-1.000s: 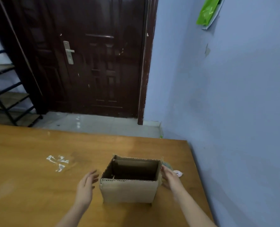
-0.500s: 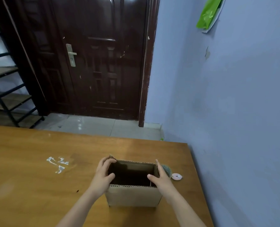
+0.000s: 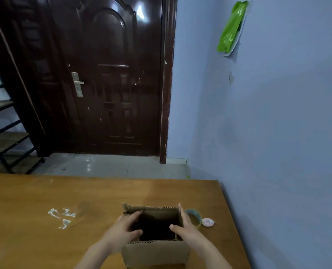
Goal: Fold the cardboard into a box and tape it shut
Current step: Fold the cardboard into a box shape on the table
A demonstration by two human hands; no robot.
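A brown cardboard box (image 3: pixel 155 253) stands upright on the wooden table (image 3: pixel 44 239), its top open and its inside dark. My left hand (image 3: pixel 120 233) presses on the box's left flap, fingers reaching over the opening. My right hand (image 3: pixel 186 230) holds the right wall, thumb inside the opening and fingers outside. A roll of tape (image 3: pixel 195 217) lies just right of the box, partly hidden behind my right hand.
A small pink-and-white round object (image 3: pixel 207 222) lies beside the tape roll. White scraps (image 3: pixel 61 216) mark the table to the left. The blue wall (image 3: pixel 277 152) runs along the table's right edge. Beyond the table are a dark door (image 3: pixel 106 74) and metal stairs (image 3: pixel 4 133).
Both hands came in from beside the box and took hold of its top edges. My left hand now pushes the left flap inward. The view has tilted upward.
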